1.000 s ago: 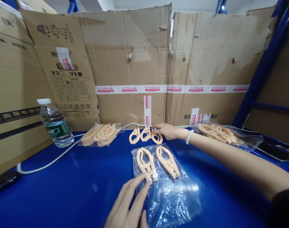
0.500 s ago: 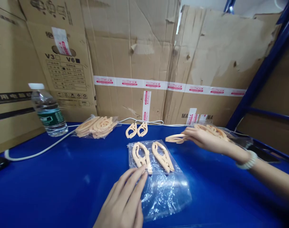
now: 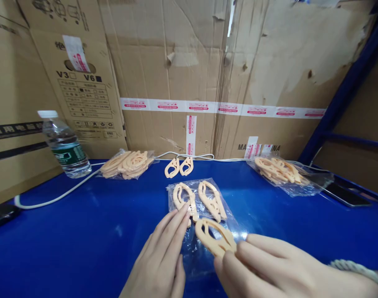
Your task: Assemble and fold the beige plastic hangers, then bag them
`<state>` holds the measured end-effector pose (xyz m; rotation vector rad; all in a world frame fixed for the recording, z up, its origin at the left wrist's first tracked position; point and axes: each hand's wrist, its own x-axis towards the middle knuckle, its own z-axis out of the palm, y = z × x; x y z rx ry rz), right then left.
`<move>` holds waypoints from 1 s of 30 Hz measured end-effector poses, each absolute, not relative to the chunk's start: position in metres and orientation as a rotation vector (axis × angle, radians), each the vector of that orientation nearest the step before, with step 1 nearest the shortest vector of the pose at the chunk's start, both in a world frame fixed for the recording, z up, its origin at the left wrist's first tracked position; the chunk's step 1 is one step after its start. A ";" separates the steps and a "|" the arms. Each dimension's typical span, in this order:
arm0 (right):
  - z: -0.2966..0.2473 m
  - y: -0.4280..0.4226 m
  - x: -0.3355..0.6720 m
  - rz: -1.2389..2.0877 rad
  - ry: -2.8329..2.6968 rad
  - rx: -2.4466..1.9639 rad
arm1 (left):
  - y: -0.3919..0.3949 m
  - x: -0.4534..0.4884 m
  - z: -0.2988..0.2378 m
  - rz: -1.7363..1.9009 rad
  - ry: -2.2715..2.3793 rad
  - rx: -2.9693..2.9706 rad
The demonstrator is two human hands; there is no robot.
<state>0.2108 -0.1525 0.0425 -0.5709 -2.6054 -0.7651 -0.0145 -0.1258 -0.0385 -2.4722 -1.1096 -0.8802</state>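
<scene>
My right hand pinches a beige folding hanger above the near part of a clear plastic bag. The bag lies flat on the blue table. Two similar hangers, a left one and a right one, rest side by side at the bag's far end. My left hand lies over the bag's left side, fingers stretched out, its fingertips against the left hanger. Below those fingertips a small beige bit shows, mostly hidden.
Two more hangers lie farther back. Bagged piles of hangers sit at the back left and back right. A water bottle, white cable and phone are around. Cardboard walls the back.
My right hand has come from the pile at the right toward me, bringing the hanger over the bag. My left hand has stayed nearly in place.
</scene>
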 end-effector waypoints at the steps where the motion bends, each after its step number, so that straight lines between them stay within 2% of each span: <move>1: 0.042 -0.147 0.207 -0.797 -2.683 -0.522 | -0.125 -0.015 -0.039 -0.883 -1.101 -2.478; 4: 0.035 -0.125 0.201 -0.880 -2.724 -0.395 | -0.124 -0.017 -0.039 -0.893 -1.064 -2.481; 12: 0.010 -0.083 0.207 -1.022 -2.720 -0.502 | -0.120 -0.018 -0.041 -0.834 -1.008 -2.475; 14: 0.019 -0.083 0.210 -0.874 -2.746 -0.484 | -0.119 -0.019 -0.042 -0.831 -0.974 -2.474; 18: 0.045 -0.066 0.212 -0.134 -2.632 -0.427 | -0.117 -0.021 -0.043 -0.790 -0.904 -2.484; 19: 0.048 -0.052 0.212 -0.060 -2.559 -0.462 | -0.117 -0.022 -0.043 -0.785 -0.898 -2.492; 24: 0.038 0.059 0.207 -0.313 -2.733 -0.914 | -0.118 -0.021 -0.043 -0.952 -0.947 -2.500; 30: 0.026 0.134 0.195 -0.234 -2.888 -0.971 | -0.121 -0.020 -0.041 -1.138 -1.080 -2.491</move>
